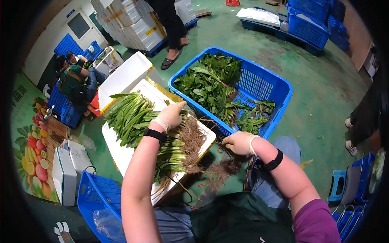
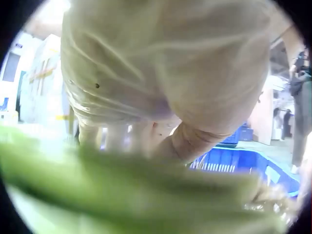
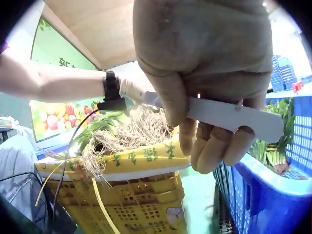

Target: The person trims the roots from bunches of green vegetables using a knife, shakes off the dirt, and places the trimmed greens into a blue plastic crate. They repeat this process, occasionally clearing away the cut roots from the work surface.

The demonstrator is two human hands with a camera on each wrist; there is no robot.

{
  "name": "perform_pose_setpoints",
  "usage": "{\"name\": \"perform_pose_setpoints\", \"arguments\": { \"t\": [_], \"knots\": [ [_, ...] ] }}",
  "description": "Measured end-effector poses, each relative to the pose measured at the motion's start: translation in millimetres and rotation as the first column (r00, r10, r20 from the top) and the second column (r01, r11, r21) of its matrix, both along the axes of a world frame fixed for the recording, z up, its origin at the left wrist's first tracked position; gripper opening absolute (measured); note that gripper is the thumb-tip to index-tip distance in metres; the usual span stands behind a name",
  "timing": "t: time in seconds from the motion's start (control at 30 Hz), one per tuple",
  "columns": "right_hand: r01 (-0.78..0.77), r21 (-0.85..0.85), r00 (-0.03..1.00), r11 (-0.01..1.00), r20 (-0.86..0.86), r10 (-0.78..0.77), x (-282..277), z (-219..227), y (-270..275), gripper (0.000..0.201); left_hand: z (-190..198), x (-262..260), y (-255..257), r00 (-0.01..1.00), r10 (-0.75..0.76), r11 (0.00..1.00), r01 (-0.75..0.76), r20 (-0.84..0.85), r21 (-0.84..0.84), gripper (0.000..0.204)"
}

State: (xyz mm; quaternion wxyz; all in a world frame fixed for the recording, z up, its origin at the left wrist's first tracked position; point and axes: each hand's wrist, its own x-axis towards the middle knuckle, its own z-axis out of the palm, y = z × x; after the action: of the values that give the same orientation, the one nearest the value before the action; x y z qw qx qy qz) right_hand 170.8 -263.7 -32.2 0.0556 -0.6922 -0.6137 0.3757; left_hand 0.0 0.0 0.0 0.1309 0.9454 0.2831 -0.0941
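Leafy greens (image 1: 131, 117) with pale stems and brown roots (image 1: 190, 139) lie on a white foam lid (image 1: 117, 135). My gloved left hand (image 1: 170, 116) is over their stems, its fingers bent down; in the left wrist view that hand (image 2: 165, 63) has its fingertips hidden behind blurred green stems (image 2: 122, 190). To the right, beside the lid's root end, my gloved right hand (image 1: 240, 143) is apart from the greens. In the right wrist view, the right hand (image 3: 204, 73) has its fingers curled round a flat whitish handle (image 3: 243, 119); its far end is hidden.
A blue basket (image 1: 279, 81) of greens stands ahead. Beneath the lid is a yellow crate (image 3: 131, 200). Another blue crate (image 1: 99, 194) is at left, with loose roots (image 1: 223, 170) on the floor. People are at left, ahead and right; foam boxes (image 1: 129, 24) are stacked behind.
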Motion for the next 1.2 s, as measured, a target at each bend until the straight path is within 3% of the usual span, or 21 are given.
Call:
{"name": "perform_pose_setpoints", "arguments": {
  "t": [0.03, 0.1, 0.23, 0.3, 0.33, 0.4, 0.43, 0.5, 0.53, 0.57, 0.63, 0.7, 0.83, 0.93, 1.0, 1.03, 1.07, 1.1, 1.2],
  "knots": [
    [0.006, 0.026, 1.000, 1.000, 0.002, -0.006, 1, -3, 0, 0.041, -19, -2, 8, 0.994, 0.007, 0.999, -0.002, 0.109, -0.045, 0.062],
    [0.018, 0.040, 0.999, 0.999, -0.049, -0.016, -2, -8, -2, 0.040, -20, -6, 7, 1.000, 0.008, 1.000, -0.008, 0.022, -0.022, 0.058],
    [0.007, 0.037, 0.999, 0.999, -0.046, -0.006, 2, -5, -2, 0.037, -13, -14, 6, 0.999, -0.034, 0.998, 0.032, 0.025, 0.058, 0.050],
    [0.010, 0.037, 1.000, 0.999, -0.020, -0.009, 2, -2, -1, 0.036, -2, -13, 5, 0.997, -0.058, 0.998, 0.059, -0.057, 0.008, 0.045],
    [-0.002, 0.103, 1.000, 0.995, -0.026, 0.005, 2, -8, -1, 0.034, -1, -16, 1, 1.000, -0.030, 0.998, 0.029, -0.008, -0.052, 0.046],
    [-0.020, 0.188, 0.998, 0.982, -0.055, 0.031, 0, -18, 1, 0.031, 3, -18, 4, 0.997, -0.054, 0.991, 0.046, -0.062, -0.128, 0.068],
    [-0.031, 0.171, 0.997, 0.985, -0.060, 0.042, -2, -21, 3, 0.031, 6, -21, 1, 0.994, -0.053, 0.994, 0.043, -0.098, -0.102, 0.083],
    [-0.049, 0.149, 0.999, 0.988, -0.016, 0.052, -4, -18, 5, 0.033, 18, -20, 1, 0.978, -0.101, 0.973, 0.058, -0.185, -0.225, 0.107],
    [-0.036, 0.130, 0.999, 0.991, -0.017, 0.039, -5, -11, 3, 0.036, 29, -18, -3, 0.974, -0.128, 0.927, 0.049, -0.189, -0.373, 0.114],
    [-0.032, 0.121, 0.999, 0.992, -0.018, 0.034, -4, -10, 3, 0.038, 15, -24, 8, 0.976, -0.174, 0.897, 0.103, -0.129, -0.429, 0.115],
    [-0.069, 0.053, 0.998, 0.996, 0.013, 0.068, -3, -1, 6, 0.040, 35, -30, 2, 0.961, -0.201, 0.864, 0.082, -0.191, -0.497, 0.125],
    [-0.048, 0.068, 0.999, 0.997, 0.013, 0.047, -1, -13, 2, 0.042, 21, -37, 13, 0.934, -0.311, 0.835, 0.181, -0.174, -0.520, 0.130],
    [-0.047, 0.037, 0.999, 0.998, 0.029, 0.046, 8, -24, 5, 0.042, 8, -36, 17, 0.923, -0.311, 0.877, 0.187, -0.225, -0.443, 0.132],
    [-0.052, 0.065, 0.998, 0.997, 0.040, 0.050, 7, -23, 3, 0.040, 13, -31, 20, 0.949, -0.245, 0.861, 0.119, -0.197, -0.494, 0.131],
    [-0.048, 0.119, 0.997, 0.992, -0.052, 0.055, 1, -26, 5, 0.037, 14, -28, 18, 0.948, -0.226, 0.883, 0.102, -0.224, -0.458, 0.129],
    [0.001, 0.076, 0.983, 0.997, -0.184, 0.014, -3, -16, 4, 0.036, 6, -27, 24, 0.941, -0.256, 0.884, 0.136, -0.220, -0.447, 0.125],
    [-0.033, 0.165, 0.993, 0.986, -0.103, 0.050, -1, -35, 5, 0.038, -12, -29, 36, 0.927, -0.306, 0.870, 0.180, -0.215, -0.460, 0.123],
    [-0.034, 0.053, 0.998, 0.998, -0.053, 0.036, -3, -15, 4, 0.039, -25, -22, 45, 0.919, -0.337, 0.865, 0.216, -0.205, -0.454, 0.121],
    [-0.047, 0.066, 0.999, 0.997, -0.004, 0.047, -2, -25, 11, 0.040, -2, -37, 28, 0.943, -0.274, 0.911, 0.192, -0.188, -0.366, 0.118]
  ]
}}
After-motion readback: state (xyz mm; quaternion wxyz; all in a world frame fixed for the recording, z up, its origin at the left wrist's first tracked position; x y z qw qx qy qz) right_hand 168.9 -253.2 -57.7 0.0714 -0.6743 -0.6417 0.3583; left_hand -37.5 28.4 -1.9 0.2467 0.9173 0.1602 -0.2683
